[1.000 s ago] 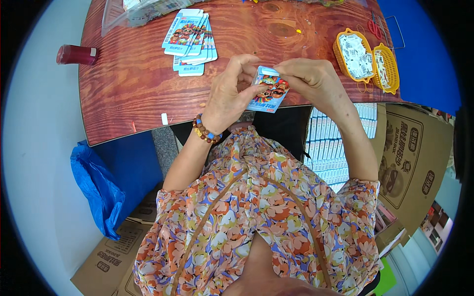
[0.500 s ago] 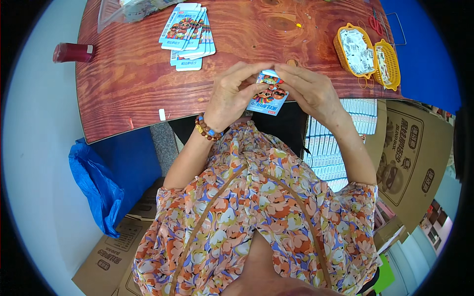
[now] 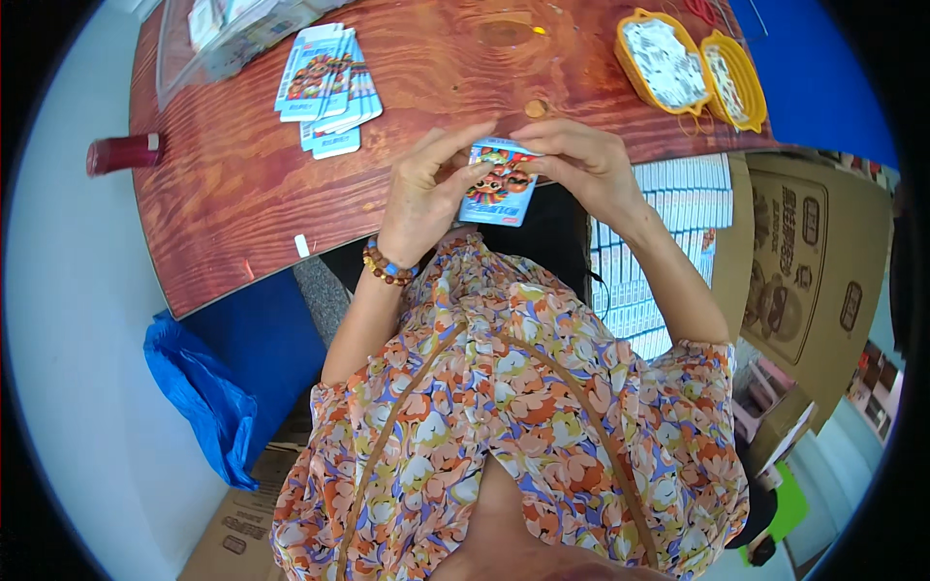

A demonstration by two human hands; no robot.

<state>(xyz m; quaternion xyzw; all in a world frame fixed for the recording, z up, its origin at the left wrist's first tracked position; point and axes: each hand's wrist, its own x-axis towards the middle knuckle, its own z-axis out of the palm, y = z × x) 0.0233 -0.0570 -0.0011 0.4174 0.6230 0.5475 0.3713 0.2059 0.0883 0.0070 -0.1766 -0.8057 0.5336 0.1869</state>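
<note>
Between my two hands I hold a small light-blue printed box [image 3: 500,206], its cartoon picture facing up, just off the table's near edge. My left hand [image 3: 426,184], with a beaded bracelet at the wrist, grips its left side with the thumb on the front. My right hand [image 3: 586,169] pinches its upper right side, thumb on the front and fingers bent around the top. Whether the top end is open or folded down is hard to make out. A fanned pile of flat matching boxes [image 3: 329,87] lies on the table beyond my left hand.
On the wooden table [image 3: 436,73] stand two yellow baskets [image 3: 668,97] with small packets, a clear plastic bin [image 3: 232,44] and a dark red jar [image 3: 124,154]. Rows of filled boxes [image 3: 668,261] sit in a carton [image 3: 799,281] at my right. A blue bag [image 3: 208,397] hangs left.
The view has shifted and turned slightly. Both hands still hold the box, which now stands straighter, with the right fingers a little farther from its top edge.
</note>
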